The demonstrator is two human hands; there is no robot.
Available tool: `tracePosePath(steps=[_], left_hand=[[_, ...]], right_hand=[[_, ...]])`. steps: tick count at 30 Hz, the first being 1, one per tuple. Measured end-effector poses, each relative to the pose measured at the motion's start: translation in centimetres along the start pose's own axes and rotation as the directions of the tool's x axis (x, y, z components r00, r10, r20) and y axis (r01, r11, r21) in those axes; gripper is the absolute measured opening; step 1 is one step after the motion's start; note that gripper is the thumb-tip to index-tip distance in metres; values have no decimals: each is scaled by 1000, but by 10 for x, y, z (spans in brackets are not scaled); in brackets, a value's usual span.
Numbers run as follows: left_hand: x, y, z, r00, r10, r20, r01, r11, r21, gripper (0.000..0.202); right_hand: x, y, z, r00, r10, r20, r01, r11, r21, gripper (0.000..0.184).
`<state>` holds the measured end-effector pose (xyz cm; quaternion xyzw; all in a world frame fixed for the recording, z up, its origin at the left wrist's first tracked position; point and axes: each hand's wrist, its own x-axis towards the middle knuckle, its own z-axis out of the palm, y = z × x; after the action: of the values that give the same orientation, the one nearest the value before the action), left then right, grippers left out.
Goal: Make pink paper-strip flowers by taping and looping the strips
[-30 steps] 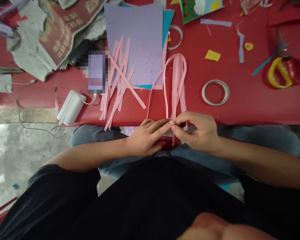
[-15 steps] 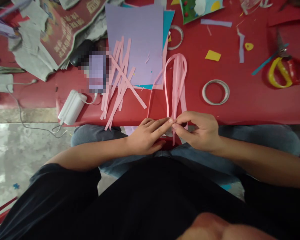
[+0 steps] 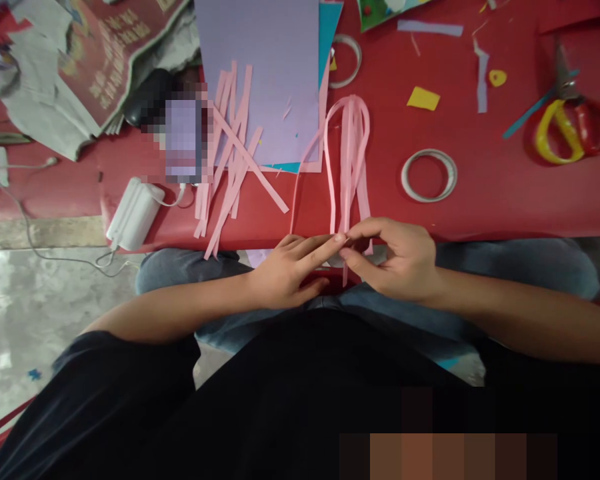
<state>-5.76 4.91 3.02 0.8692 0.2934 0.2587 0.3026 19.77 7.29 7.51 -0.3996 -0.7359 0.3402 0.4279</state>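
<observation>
A bundle of looped pink paper strips (image 3: 351, 153) lies on the red table, its lower ends reaching past the front edge. My left hand (image 3: 293, 270) is open, fingers stretched out and thumb apart, with the index fingertip resting on the strips at that edge. From the other side my right hand (image 3: 397, 257) meets it, thumb and index finger curled closely around the narrow lower ends. Part of the strips between the fingertips is hidden. More pink paper strips (image 3: 240, 147) lie loose to the left, partly over a purple sheet (image 3: 265, 40).
Right of the bundle sit a tape roll (image 3: 405, 190), yellow paper (image 3: 423, 99) and scissors (image 3: 563, 127). Another tape roll (image 3: 357, 60) is farther back. A phone (image 3: 183, 137), a cabled white power bank (image 3: 136, 213) and crumpled newspaper (image 3: 40, 87) occupy the left.
The right thumb has shifted slightly down and away from the left index fingertip. The view has moved a little, so the table things appear slightly higher and farther left.
</observation>
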Motion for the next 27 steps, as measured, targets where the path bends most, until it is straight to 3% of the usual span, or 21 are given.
tracePosePath(steps=[7,13,18,22,25,27], left_hand=[[2,-5,-2,999,-33,-20,35,996,82,100],[1,-5,-3,998,-64,-4,64,988,142,104],[1,-4,-1,998,5,-70,5,991,134,105],[1,-5,2,995,40,-91,-35,997,65,106],[1,-4,4,995,18,-101,-25,998,-65,108],[2,-2,3,997,-3,-80,-15,974,-227,111]], right_hand=[[-3,-9,-3,994,106,-5,-105,991,78,21],[-5,-10,-9,993,91,73,-97,992,86,32],[-2,-7,-13,986,-94,139,80,992,102,49],[2,-3,-17,931,-281,232,253,957,143,65],[3,2,-20,909,-322,266,289,945,154,65],[4,4,-21,900,-335,279,303,941,151,54]])
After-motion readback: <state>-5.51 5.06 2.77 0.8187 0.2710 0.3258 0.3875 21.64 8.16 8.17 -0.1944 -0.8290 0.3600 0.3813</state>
